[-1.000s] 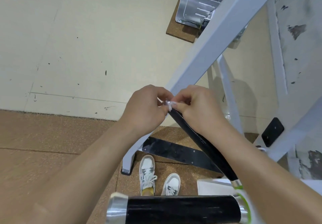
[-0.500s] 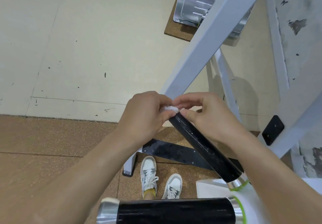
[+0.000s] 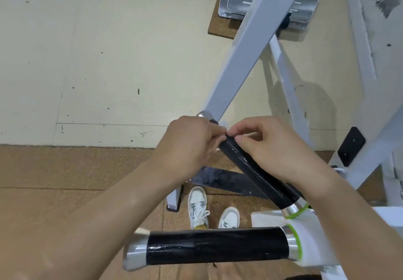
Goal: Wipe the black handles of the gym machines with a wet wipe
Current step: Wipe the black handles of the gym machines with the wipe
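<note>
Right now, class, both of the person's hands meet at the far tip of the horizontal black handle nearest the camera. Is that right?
Not quite. The left hand and right hand meet at the far tip of the angled black handle, not the horizontal black handle nearest the camera, which has no hand on it. The head view shows this.

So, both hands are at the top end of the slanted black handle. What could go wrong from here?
The left hand and right hand pinch the top end of the slanted handle, and the wipe is hidden between them; bunched so small, it may miss much of the grip.
The slanted handle looks glossy and wet, so the hands could slip.
The near horizontal handle has no hand on it and could be forgotten.
</note>
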`<control>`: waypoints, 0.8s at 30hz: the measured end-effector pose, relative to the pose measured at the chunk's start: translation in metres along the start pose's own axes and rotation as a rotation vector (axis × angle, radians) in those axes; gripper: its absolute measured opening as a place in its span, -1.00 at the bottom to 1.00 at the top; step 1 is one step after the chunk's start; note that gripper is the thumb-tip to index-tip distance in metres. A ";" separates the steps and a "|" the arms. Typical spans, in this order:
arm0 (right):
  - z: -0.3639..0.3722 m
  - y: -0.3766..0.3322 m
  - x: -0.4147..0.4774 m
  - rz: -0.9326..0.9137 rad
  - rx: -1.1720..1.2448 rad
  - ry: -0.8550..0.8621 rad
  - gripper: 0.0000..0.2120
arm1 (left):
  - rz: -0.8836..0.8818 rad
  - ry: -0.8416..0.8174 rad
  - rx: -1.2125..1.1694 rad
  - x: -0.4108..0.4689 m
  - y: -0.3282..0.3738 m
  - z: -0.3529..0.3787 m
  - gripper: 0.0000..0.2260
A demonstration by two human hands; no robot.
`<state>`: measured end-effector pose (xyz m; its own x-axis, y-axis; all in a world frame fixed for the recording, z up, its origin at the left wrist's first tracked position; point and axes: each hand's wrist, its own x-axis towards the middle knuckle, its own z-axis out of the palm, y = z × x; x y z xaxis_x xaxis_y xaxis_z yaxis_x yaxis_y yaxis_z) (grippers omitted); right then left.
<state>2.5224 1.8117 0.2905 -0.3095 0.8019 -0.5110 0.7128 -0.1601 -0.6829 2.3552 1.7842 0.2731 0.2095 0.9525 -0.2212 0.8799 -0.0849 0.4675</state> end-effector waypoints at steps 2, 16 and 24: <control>-0.002 0.000 -0.005 0.004 0.021 -0.004 -0.82 | -0.082 0.054 -0.021 0.004 -0.005 -0.003 -0.85; -0.013 0.018 -0.030 0.054 -0.052 -0.013 -0.80 | -0.033 -0.238 0.004 0.039 0.004 -0.011 -0.73; -0.016 0.020 -0.023 0.113 0.038 -0.074 -0.81 | -0.018 -0.478 0.154 0.085 0.004 -0.011 -0.86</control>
<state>2.5536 1.7991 0.2974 -0.2753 0.7332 -0.6218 0.7220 -0.2694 -0.6373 2.3714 1.8678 0.2658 0.3335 0.7169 -0.6123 0.9305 -0.1460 0.3359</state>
